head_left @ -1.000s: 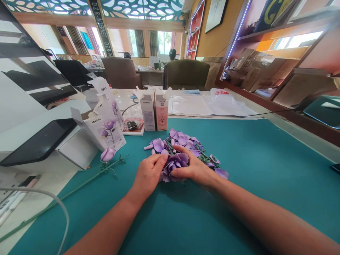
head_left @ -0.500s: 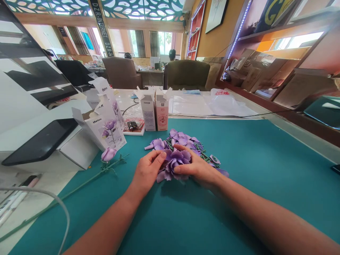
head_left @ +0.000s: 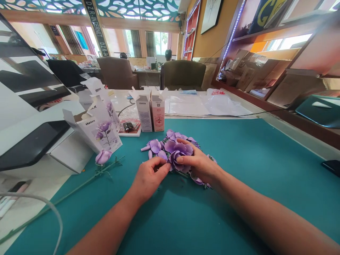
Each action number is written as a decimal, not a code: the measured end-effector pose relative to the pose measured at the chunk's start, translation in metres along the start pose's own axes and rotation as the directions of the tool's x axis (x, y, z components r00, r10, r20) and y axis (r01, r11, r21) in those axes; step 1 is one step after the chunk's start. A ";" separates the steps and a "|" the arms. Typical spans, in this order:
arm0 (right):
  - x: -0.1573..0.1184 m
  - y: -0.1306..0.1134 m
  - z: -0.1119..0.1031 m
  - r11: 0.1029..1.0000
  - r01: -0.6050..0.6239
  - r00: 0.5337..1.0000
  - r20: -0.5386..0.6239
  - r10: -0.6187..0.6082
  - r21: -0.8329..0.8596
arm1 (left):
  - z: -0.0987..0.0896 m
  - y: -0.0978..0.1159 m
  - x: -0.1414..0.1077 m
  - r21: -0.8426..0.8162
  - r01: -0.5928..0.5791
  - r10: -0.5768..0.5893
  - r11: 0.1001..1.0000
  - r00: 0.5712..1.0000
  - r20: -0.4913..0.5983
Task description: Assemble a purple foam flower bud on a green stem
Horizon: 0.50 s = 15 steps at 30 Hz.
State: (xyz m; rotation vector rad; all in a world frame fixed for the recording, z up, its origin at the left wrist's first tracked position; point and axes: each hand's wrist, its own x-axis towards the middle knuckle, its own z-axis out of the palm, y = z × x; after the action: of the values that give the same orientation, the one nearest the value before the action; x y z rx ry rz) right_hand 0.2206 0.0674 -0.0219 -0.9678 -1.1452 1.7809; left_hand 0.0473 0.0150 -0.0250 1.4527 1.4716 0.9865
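A purple toy flower (head_left: 175, 147) with layered, ruffled petals is in my right hand (head_left: 203, 163), whose thumb presses on its front while the fingers go behind it. My left hand (head_left: 152, 177) pinches the flower's lower left edge between thumb and fingers; whether it holds one petal there I cannot make out. Behind and around the flower lies a pile of loose purple petals (head_left: 155, 146) with green pieces among them. To the left, a pale purple rose bud (head_left: 103, 157) lies near a long green stem (head_left: 77, 187) on the green mat (head_left: 244, 159).
Open flower-print cartons (head_left: 105, 136) stand at the left, beside a white box (head_left: 73, 150) and a black tablet-like slab (head_left: 34, 141). Two upright cartons (head_left: 145, 115) stand behind the pile. A grey cable (head_left: 57, 212) curves at lower left. A dark object (head_left: 330, 166) lies far right.
The flower has turned and risen slightly in my right hand. My left hand has slid from its upper left petals down to its lower left edge. The view has shifted a little.
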 end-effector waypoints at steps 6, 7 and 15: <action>0.002 0.001 -0.002 1.000 0.018 1.000 0.007 -0.019 0.017 | -0.002 0.002 0.000 0.018 0.004 -0.003 1.000 1.000 -0.030; 0.003 0.001 -0.002 1.000 0.018 1.000 0.007 -0.018 0.020 | -0.002 0.002 0.000 0.019 0.008 -0.007 1.000 1.000 -0.030; 0.001 0.000 0.002 0.997 0.019 0.999 -0.043 -0.016 0.072 | -0.001 -0.002 0.003 -0.049 0.041 -0.041 0.998 0.999 -0.006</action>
State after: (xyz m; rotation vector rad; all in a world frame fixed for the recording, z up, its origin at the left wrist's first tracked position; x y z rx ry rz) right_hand 0.2182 0.0673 -0.0211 -0.9460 -1.0530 1.7677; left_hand 0.0460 0.0182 -0.0270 1.3801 1.4666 0.9970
